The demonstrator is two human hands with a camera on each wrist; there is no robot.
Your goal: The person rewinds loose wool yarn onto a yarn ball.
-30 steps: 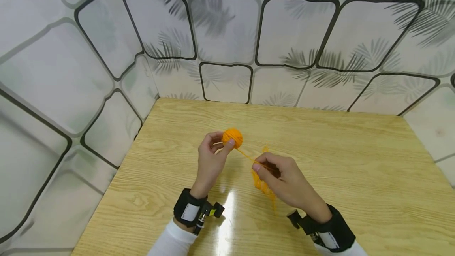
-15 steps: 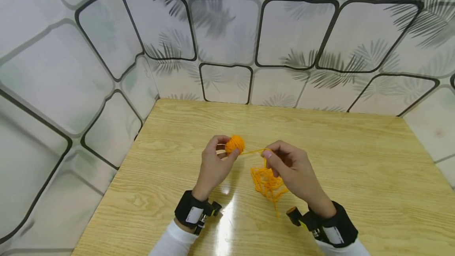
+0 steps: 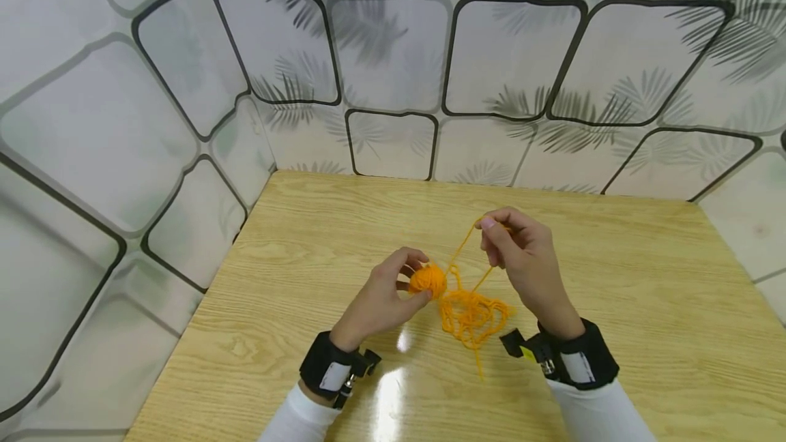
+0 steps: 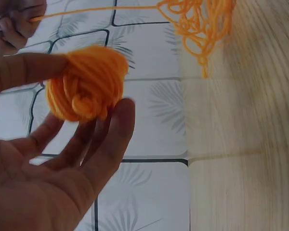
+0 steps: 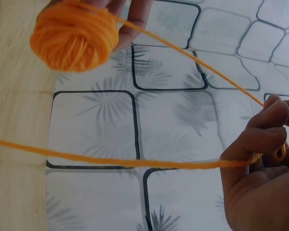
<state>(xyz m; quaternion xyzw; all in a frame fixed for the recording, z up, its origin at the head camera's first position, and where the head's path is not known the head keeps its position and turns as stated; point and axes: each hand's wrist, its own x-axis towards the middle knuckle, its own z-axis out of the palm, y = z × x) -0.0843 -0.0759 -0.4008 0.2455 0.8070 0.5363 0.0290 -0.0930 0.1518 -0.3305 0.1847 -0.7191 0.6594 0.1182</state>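
My left hand (image 3: 385, 295) holds a small ball of orange yarn (image 3: 428, 281) between thumb and fingers, just above the table. In the left wrist view the wound ball (image 4: 89, 86) shows its coiled strands up close. A taut strand (image 5: 192, 57) runs from the ball to my right hand (image 3: 522, 254), which pinches it between thumb and forefinger, higher and to the right. Curled fingers of that hand also carry the strand (image 5: 135, 162) leading down to the loose yarn. That tangled pile (image 3: 473, 316) lies on the table between the hands.
A light wood-grain table (image 3: 295, 244) spans the space under both hands. Behind it and along its left side stand walls covered in stone-and-leaf patterned paper (image 3: 393, 53). Each wrist wears a black strap (image 3: 580, 353) with a small camera.
My right hand has moved up and to the right, drawing the strand with it. The left hand, with the yarn ball, has shifted right and nearer me. More of the loose pile shows.
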